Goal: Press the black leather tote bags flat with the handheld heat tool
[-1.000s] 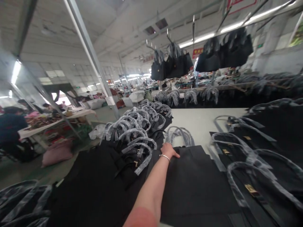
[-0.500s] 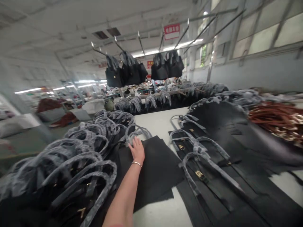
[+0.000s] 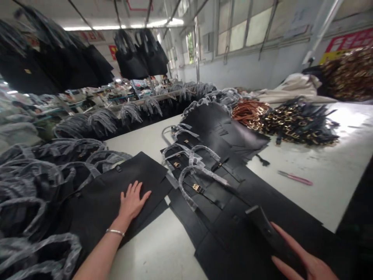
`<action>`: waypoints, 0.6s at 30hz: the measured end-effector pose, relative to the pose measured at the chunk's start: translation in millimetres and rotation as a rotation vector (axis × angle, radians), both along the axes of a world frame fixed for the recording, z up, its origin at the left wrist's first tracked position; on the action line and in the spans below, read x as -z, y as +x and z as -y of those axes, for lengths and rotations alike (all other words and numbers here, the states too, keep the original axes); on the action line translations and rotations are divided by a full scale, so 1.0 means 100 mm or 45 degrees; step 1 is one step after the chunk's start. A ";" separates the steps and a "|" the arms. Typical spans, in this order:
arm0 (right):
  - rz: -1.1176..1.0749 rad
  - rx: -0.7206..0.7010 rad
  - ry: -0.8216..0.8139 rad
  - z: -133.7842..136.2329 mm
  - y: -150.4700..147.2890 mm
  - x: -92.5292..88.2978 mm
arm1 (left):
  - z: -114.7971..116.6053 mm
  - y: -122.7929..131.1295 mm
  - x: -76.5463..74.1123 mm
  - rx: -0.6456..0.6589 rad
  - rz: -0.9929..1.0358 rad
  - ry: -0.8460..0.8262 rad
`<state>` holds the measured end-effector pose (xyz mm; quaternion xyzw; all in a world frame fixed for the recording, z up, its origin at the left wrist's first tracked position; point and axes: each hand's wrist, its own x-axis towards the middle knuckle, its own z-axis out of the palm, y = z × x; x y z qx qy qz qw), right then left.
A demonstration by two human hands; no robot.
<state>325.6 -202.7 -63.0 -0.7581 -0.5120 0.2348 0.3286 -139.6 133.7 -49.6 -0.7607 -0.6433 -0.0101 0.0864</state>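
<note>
My left hand lies open, fingers spread, on a flat black bag panel left of centre. At the lower right my right hand grips a black handheld tool with a pale flat end, shaped like a clipper; its exact kind is unclear. The tool is over black bag panels laid out on the table. On these lie plastic-wrapped bag handles and straps with a gold clasp. Bags with wrapped handles are heaped beside my left arm.
Brown straps and black straps with gold buckles are piled on the white table at right. Red-handled snips lie nearer. Finished-looking black bags hang from an overhead rack. More wrapped handles line a rail behind.
The view has swung right and down. My left hand has moved from near the wrapped handles onto the black panel's middle. My right hand with the black tool has come into view.
</note>
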 end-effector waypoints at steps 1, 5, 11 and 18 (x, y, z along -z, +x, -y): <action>-0.026 -0.005 -0.012 -0.01 -0.02 -0.05 | -0.13 -0.04 -0.08 -0.041 -0.034 0.032; -0.096 0.024 -0.045 -0.06 -0.11 -0.27 | -0.26 0.32 -0.38 -0.190 -0.076 0.370; -0.211 0.000 -0.079 -0.09 -0.14 -0.41 | 1.10 1.99 -0.37 0.730 0.387 -0.016; -0.401 -0.119 -0.380 -0.42 0.32 -0.71 | 2.36 2.60 -0.18 1.017 0.494 -0.416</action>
